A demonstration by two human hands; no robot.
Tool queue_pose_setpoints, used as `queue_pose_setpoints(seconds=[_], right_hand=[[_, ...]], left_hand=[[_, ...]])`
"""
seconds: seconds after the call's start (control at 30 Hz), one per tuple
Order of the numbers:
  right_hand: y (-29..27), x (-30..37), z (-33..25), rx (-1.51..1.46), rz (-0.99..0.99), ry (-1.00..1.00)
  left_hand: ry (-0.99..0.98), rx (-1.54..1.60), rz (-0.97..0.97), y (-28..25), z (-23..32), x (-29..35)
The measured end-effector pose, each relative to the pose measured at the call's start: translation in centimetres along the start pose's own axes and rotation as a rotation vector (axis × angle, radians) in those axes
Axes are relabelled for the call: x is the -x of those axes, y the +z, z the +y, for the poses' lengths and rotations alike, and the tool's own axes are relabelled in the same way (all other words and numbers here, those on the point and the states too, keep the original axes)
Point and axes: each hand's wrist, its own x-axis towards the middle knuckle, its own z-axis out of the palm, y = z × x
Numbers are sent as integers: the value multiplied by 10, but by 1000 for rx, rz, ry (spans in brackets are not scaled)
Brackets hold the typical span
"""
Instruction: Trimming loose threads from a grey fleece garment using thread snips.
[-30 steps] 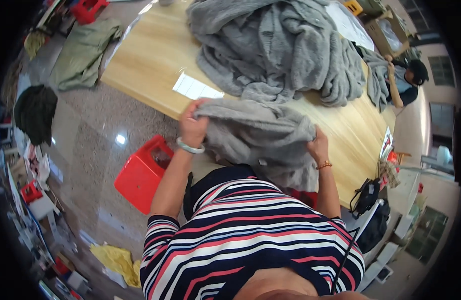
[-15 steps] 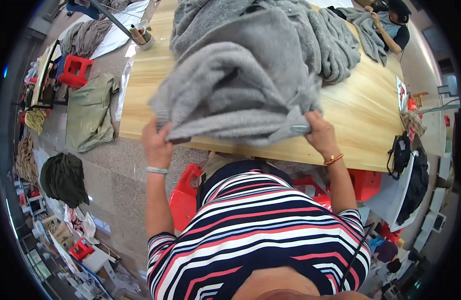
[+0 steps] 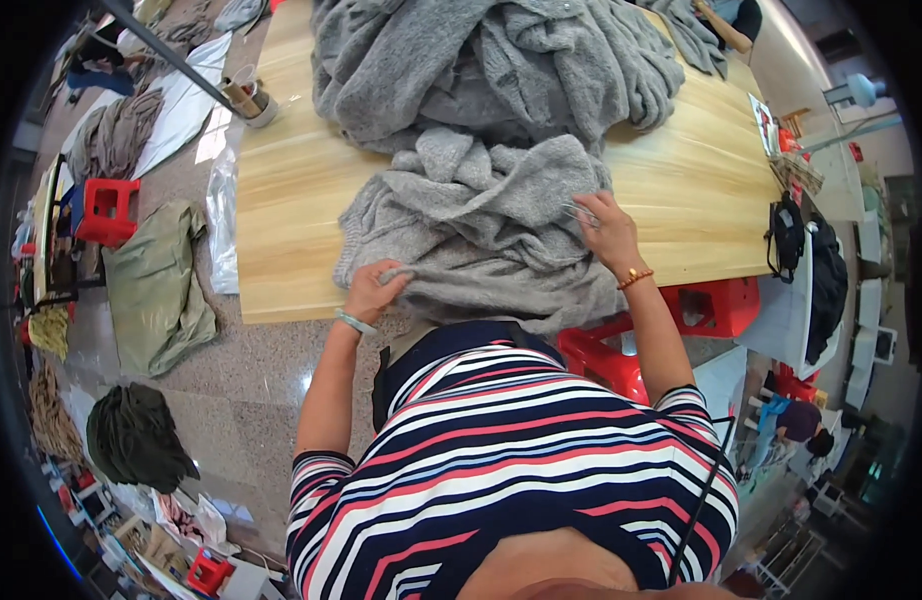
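Note:
A grey knitted sweater (image 3: 481, 215) lies bunched on the near edge of the wooden table (image 3: 701, 215), its lower part hanging over the edge towards me. My left hand (image 3: 375, 290) pinches the sweater's near edge between thumb and fingers. At the sweater's right side, my right hand (image 3: 609, 236) is closed around a small shiny metal tool (image 3: 578, 209) with thin prongs; its exact kind is unclear. The tool's tip is over the knit. Just beyond the sweater rises a big heap of similar grey knitwear (image 3: 501, 70).
A round container of tools (image 3: 255, 105) stands at the table's far left corner, near a slanting metal pole (image 3: 171, 55). Under the near edge is a red stool (image 3: 606, 360). A black bag (image 3: 784, 235) hangs at the right. Another person's arm (image 3: 726, 25) shows at the far right.
The sweater, held up and spread between both hands before, has come down onto the table. My left hand has shifted right along its edge; my right hand has moved slightly left and up.

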Motion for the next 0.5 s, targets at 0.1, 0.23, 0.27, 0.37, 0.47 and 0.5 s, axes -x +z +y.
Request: queue_pose_setpoints(seconds=[0.1, 0.23, 0.27, 0.37, 0.47, 0.5], right_hand=[[3, -20, -18, 18, 40, -52], [18, -61, -16, 99, 84, -128], [31, -73, -7, 121, 70, -147], [52, -96, -11, 161, -57, -195], [58, -97, 1, 255, -281, -89], [57, -96, 15, 309, -305, -57]], left_hand=[[94, 20, 317, -17, -9, -31], [186, -178, 640, -40, -27, -84], [190, -288, 684, -47, -45, -99], [18, -556, 599, -73, -128, -127], [7, -618, 546, -69, -115, -142], [-72, -684, 452, -67, -96, -149]])
